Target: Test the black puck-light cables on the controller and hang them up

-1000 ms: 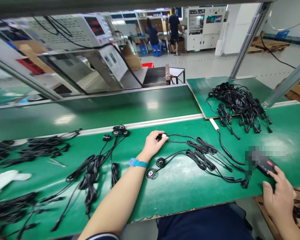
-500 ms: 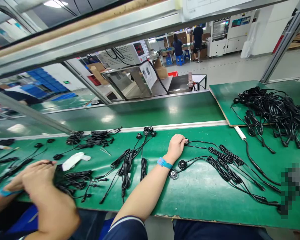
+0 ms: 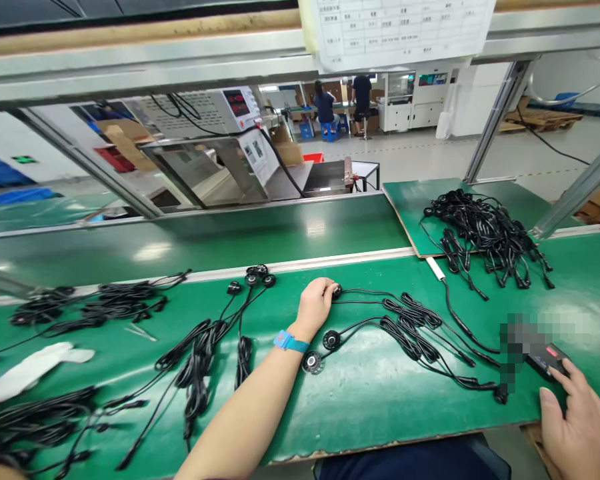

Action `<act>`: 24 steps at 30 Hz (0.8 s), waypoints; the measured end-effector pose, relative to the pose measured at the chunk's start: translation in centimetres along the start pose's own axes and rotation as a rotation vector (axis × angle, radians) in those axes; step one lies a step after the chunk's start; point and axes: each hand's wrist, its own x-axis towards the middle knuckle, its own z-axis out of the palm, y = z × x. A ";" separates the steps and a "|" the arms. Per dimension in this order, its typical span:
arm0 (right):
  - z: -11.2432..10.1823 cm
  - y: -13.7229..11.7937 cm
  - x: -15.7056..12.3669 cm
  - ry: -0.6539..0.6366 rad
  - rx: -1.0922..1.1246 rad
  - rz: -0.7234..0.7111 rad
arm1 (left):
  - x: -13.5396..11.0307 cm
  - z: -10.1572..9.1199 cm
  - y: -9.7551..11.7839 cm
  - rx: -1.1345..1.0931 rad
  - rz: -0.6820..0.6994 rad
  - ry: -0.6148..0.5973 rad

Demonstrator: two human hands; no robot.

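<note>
My left hand (image 3: 316, 305), with a blue wristband, rests on the green bench, its fingers closed over a small round black disc (image 3: 336, 291) at the end of a black cable. Two more cabled discs (image 3: 331, 340) lie just in front of that hand, their coiled cables (image 3: 410, 323) running off to the right. My right hand (image 3: 575, 420) is at the bench's front right edge, fingers curled on a small black device with a red label (image 3: 547, 355).
A big heap of black cables (image 3: 485, 230) lies on a raised green board at the back right. More cable bundles (image 3: 200, 353) are spread across the left half. A white cloth (image 3: 35, 367) lies far left. A green conveyor belt (image 3: 205, 230) runs behind, under an aluminium frame.
The view swung left, showing another person's hands on cables, then back right. My left hand stayed on the disc. My right hand is in view again on the black device.
</note>
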 end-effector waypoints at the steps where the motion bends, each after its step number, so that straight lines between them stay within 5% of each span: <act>1: -0.1 -0.1 0.0 0.004 0.004 -0.008 | 0.0 -0.1 0.0 -0.001 -0.002 0.003; 24: 1.5 2.1 -0.6 0.105 0.035 -0.103 | -0.1 0.1 0.3 -0.028 -0.053 0.047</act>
